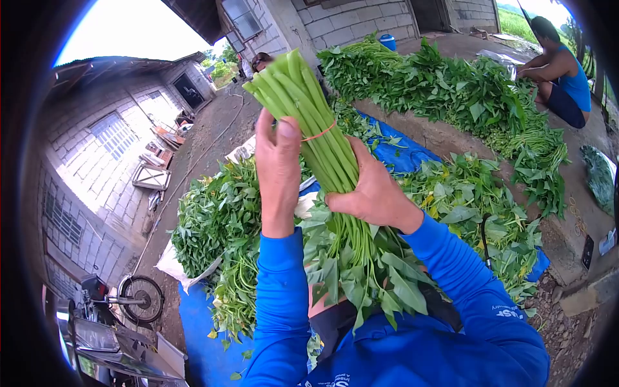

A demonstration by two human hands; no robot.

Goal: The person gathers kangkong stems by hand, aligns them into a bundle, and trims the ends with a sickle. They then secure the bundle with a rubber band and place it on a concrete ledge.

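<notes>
A bunch of water spinach (325, 151) is held up in front of me, its cut stem ends at the upper left and its leaves (380, 277) hanging toward my lap. An orange rubber band (320, 133) circles the stems. My right hand (377, 190) is closed round the stems below the band, thumb across the front. On the other side, my left hand (278, 161) grips the stems near the band, its thumb in front and its fingers partly hidden behind them.
Loose greens (216, 219) lie on a blue tarp (203, 329). More greens (471, 200) lie at right, beside a long row of bunches (451, 97) on a concrete ledge. A person (567, 77) sits at the far right. A motorcycle (109, 309) stands lower left.
</notes>
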